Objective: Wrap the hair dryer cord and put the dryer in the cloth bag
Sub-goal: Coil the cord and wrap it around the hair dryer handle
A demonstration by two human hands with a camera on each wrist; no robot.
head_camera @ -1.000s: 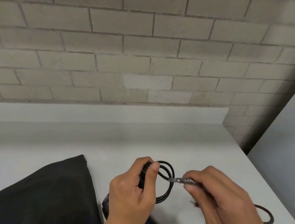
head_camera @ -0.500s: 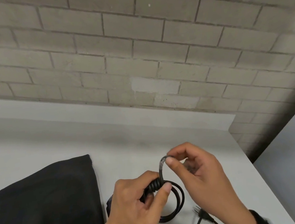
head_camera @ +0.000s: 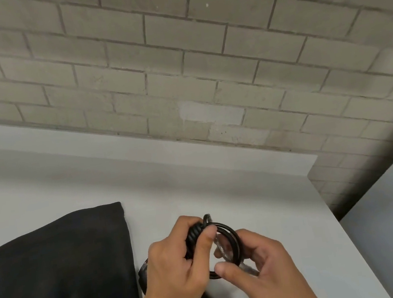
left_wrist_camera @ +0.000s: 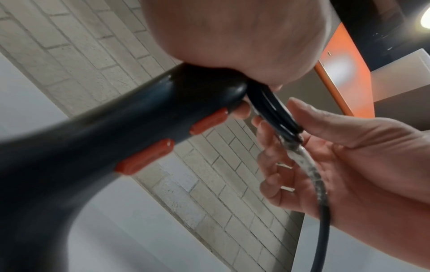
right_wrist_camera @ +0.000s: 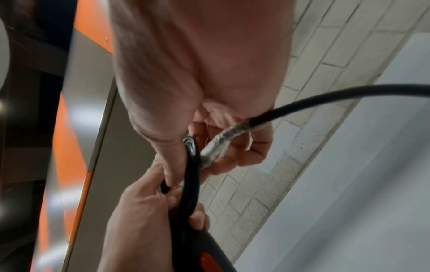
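- I judge I am mid-wrap: the cord (head_camera: 230, 235) sits in a few stacked loops at the butt of the hair dryer (left_wrist_camera: 97, 147) handle, and a loose tail runs off past my right wrist, so the cord step is not finished.
- My left hand (head_camera: 177, 272) curls round the handle end, thumb pressing the loops against it.
- My right hand (head_camera: 263, 273) pinches the cord between thumb and fingers at a stretch wrapped in pale tape (right_wrist_camera: 221, 145), right at the loops.
- Next, as I see it: lead the taped stretch round once more, lay it on the coil under the left thumb, and keep the tension so the loops do not spring apart.
- The dryer's handle runs along my left forearm, butt pointing away from me toward the brick wall (head_camera: 178, 63); its barrel is hidden low, near my body.
- The cloth bag (head_camera: 56, 274) lies flat on the white table (head_camera: 221, 185), just left of the dryer; I cannot tell where its mouth is.
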